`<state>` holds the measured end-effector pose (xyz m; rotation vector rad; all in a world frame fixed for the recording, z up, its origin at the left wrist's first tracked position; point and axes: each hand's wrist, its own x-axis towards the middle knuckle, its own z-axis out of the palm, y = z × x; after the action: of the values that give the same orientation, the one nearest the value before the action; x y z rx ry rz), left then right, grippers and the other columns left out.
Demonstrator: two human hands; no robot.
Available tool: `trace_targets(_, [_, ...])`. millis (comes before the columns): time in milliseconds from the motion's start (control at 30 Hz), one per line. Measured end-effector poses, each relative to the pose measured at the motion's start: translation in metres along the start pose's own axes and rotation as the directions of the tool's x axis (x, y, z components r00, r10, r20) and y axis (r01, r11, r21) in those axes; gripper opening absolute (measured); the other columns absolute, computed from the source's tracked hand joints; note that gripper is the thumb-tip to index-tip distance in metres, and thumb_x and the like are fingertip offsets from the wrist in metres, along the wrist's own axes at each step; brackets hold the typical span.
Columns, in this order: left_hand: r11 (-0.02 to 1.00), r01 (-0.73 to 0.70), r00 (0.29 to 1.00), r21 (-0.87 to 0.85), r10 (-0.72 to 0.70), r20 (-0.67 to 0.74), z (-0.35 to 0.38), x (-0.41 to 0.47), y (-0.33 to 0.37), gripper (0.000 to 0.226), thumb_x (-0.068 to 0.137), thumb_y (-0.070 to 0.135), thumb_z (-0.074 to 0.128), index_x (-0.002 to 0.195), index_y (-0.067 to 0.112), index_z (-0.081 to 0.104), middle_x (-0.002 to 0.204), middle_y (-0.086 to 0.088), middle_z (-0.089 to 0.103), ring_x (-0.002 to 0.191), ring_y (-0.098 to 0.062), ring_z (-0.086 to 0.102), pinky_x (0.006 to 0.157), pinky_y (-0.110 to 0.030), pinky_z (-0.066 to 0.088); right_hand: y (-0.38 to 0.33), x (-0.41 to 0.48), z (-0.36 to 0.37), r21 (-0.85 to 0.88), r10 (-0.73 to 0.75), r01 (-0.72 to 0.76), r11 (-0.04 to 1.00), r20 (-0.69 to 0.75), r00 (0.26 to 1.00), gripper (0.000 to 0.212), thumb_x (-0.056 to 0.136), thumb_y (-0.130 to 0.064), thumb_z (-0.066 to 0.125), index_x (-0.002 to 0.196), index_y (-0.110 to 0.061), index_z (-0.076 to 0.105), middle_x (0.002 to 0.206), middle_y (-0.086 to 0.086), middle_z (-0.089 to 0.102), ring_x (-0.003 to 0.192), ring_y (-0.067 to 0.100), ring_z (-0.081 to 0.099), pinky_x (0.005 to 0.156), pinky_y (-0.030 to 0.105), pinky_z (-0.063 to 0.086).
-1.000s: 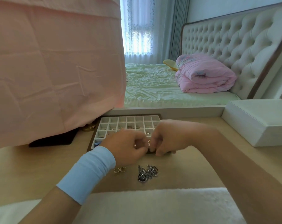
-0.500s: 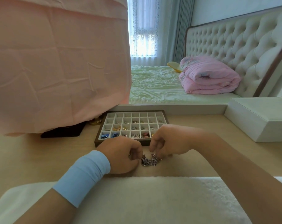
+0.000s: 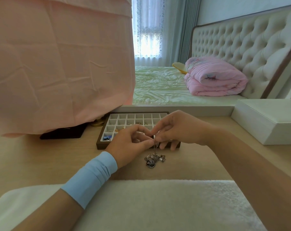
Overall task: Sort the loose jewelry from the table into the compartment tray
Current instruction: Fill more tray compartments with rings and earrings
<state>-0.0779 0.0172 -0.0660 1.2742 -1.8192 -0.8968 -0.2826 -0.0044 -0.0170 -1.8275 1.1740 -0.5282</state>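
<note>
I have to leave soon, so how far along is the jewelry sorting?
Partly done. Several compartments of the tray hold small pieces; others are bare. In hand: the left hand and right hand pinch a thin chain rising from the silver pile. Left: that tangled pile lies on the table before the tray.

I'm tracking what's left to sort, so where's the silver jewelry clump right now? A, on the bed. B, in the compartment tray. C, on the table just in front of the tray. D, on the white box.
C: the silver jewelry clump lies on the table, nearer than the compartment tray, under the left hand and right hand that pinch a thin chain.
</note>
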Motion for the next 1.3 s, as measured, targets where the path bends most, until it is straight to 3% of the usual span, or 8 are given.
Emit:
trace_targets(133, [0.978,0.124,0.988,-0.166,-0.107,0.111,0.001,0.003,0.004,0.032,0.081,0.022,0.077,0.109,0.022,0.062,0.090,0.000,0.077,0.078,-0.012,0.072,0.070,-0.027,0.054,-0.003,0.002,0.004,-0.026,-0.075,0.074,0.997,-0.040,0.996,0.019,0.091,-0.005,0.073,0.107,-0.014,0.075,0.092,0.007,0.079,0.081,0.016,0.076,0.058,0.027,0.058])
trace_targets(233, [0.988,0.140,0.988,-0.065,-0.136,0.071,-0.002,0.002,0.005,0.021,0.082,0.020,0.076,0.100,0.025,0.067,0.086,0.004,0.076,0.072,-0.006,0.067,0.063,-0.021,0.050,-0.003,0.003,0.005,-0.119,-0.053,0.045,0.992,-0.063,0.997,0.019,0.088,-0.008,0.077,0.105,-0.016,0.075,0.086,0.007,0.078,0.076,0.018,0.076,0.057,0.028,0.059])
trace_targets(367, [0.992,0.125,0.990,-0.026,-0.123,0.073,-0.006,0.004,0.003,0.015,0.085,0.018,0.074,0.097,0.027,0.068,0.081,0.005,0.072,0.073,-0.012,0.063,0.065,-0.030,0.057,0.000,0.006,0.010,-0.250,0.007,-0.018,0.968,-0.044,0.999,0.014,0.087,-0.007,0.077,0.098,-0.017,0.075,0.077,0.005,0.076,0.065,0.015,0.073,0.056,0.027,0.059])
trace_targets(467, [0.994,0.092,0.988,0.061,-0.099,0.114,-0.011,0.004,0.005,0.016,0.087,0.018,0.071,0.097,0.029,0.068,0.082,0.005,0.072,0.069,-0.012,0.061,0.066,-0.030,0.056,-0.002,0.005,0.011,-0.158,-0.019,0.011,0.987,-0.053,0.998,0.015,0.087,-0.002,0.076,0.099,-0.010,0.075,0.083,0.013,0.076,0.071,0.013,0.073,0.059,0.027,0.060])
trace_targets(600, [0.977,0.009,0.994,0.214,-0.033,0.108,-0.015,0.003,0.011,0.008,0.091,0.030,0.066,0.095,0.034,0.070,0.066,0.028,0.062,0.053,0.009,0.052,0.054,-0.009,0.037,-0.006,0.002,0.008,0.044,-0.068,0.073,0.996,-0.119,0.991,0.020,0.084,0.006,0.075,0.100,-0.007,0.073,0.084,0.008,0.078,0.073,0.015,0.075,0.062,0.029,0.063])
trace_targets(833, [0.975,0.118,0.992,-0.190,-0.123,-0.015,-0.016,0.012,0.023,0.006,0.091,0.024,0.067,0.093,0.022,0.072,0.087,0.008,0.076,0.069,-0.008,0.066,0.056,-0.022,0.045,-0.011,0.005,0.005,0.160,-0.118,0.169,0.973,-0.285,0.951,0.022,0.079,0.004,0.081,0.097,-0.006,0.073,0.083,0.010,0.077,0.070,0.020,0.074,0.059,0.031,0.062])
trace_targets(1133, [0.971,0.122,0.988,-0.206,-0.139,-0.071,-0.018,0.053,0.043,0.004,0.085,0.021,0.074,0.089,0.023,0.073,0.079,0.009,0.075,0.062,-0.003,0.061,0.054,-0.019,0.047,-0.011,0.025,-0.016,0.053,-0.106,0.138,0.989,-0.397,0.912,0.007,0.084,-0.011,0.082,0.090,-0.015,0.081,0.074,0.000,0.077,0.062,0.014,0.071,0.052,0.028,0.058])
trace_targets(1300, [0.988,0.075,0.991,-0.131,-0.089,-0.101,-0.006,0.084,0.036,0.004,0.085,0.025,0.073,0.089,0.024,0.075,0.082,0.007,0.074,0.067,-0.004,0.062,0.057,-0.017,0.047,0.004,0.043,-0.040,-0.016,-0.098,0.101,0.995,-0.423,0.901,0.006,0.082,-0.016,0.084,0.086,-0.013,0.081,0.072,-0.003,0.077,0.058,0.013,0.070,0.043,0.020,0.045])
